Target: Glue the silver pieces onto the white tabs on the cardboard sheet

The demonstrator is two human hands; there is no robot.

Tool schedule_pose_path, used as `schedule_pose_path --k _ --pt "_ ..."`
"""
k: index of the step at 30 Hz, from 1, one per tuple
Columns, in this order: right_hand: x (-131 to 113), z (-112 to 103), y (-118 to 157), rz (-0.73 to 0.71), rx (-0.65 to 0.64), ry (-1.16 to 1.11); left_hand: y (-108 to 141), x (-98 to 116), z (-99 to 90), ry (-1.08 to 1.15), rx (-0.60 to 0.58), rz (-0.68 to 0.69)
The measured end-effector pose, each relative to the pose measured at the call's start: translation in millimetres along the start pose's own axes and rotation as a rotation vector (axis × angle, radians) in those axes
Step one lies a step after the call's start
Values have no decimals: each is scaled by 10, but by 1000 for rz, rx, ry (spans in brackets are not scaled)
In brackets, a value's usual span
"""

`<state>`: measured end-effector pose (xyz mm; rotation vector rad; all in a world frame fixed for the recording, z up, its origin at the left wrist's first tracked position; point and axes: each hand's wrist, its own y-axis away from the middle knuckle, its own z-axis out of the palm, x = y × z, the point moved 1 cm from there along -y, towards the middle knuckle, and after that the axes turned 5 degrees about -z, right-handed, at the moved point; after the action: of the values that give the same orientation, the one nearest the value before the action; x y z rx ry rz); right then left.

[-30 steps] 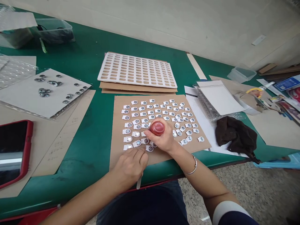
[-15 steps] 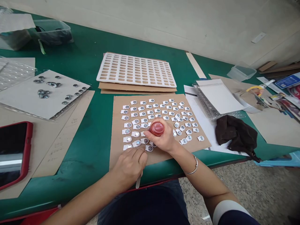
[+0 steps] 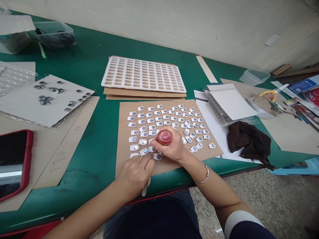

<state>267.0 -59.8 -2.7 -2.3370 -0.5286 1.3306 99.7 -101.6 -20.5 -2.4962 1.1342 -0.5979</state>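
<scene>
My right hand (image 3: pixel 173 146) is closed round a red bottle (image 3: pixel 164 137), its round base facing up and its lower end mostly hidden by the hand. Close beside it, my left hand (image 3: pixel 137 172) is closed on what look like tweezers; the flat tail (image 3: pixel 145 189) of this slim tool pokes out below the palm. Both hands meet over the lower part of a brown cardboard sheet (image 3: pixel 124 106). Rows of small white tabs with round patterned discs (image 3: pixel 143 142) lie across it. The fingertips of my left hand are by one disc (image 3: pixel 157 156), and the contact point is hidden.
Behind the sheet lies a white slotted tray (image 3: pixel 144 74) on cardboard. At left are a phone (image 3: pixel 15 162) and a white card (image 3: pixel 27 106) with several metal discs. A dark cloth (image 3: pixel 246 141), white papers (image 3: pixel 230 99) and yellow-handled scissors (image 3: pixel 267 94) lie at right.
The whole view has shifted slightly, so things appear a little further left. Both hands keep their grips, with the bottle and the tool in nearly the same place over the discs.
</scene>
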Motion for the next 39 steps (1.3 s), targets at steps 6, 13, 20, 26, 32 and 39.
schedule_pose_path --k 6,13,20,26,32,39 --pt "33 -1 23 100 22 19 -119 -189 -119 363 -189 -246" --pt "-122 -116 -1 143 -22 3 -428 -319 -257 465 -445 -411" --pt "-272 -297 225 252 254 -451 -615 -558 -201 701 -588 -577" --pt "-132 -183 577 204 319 -178 -599 -618 -194 737 -591 -575" --pt "-120 -113 567 132 304 -64 -562 -642 -181 735 -579 -566" --pt "-111 -75 565 140 269 -62 -547 -637 -180 725 -552 -555"
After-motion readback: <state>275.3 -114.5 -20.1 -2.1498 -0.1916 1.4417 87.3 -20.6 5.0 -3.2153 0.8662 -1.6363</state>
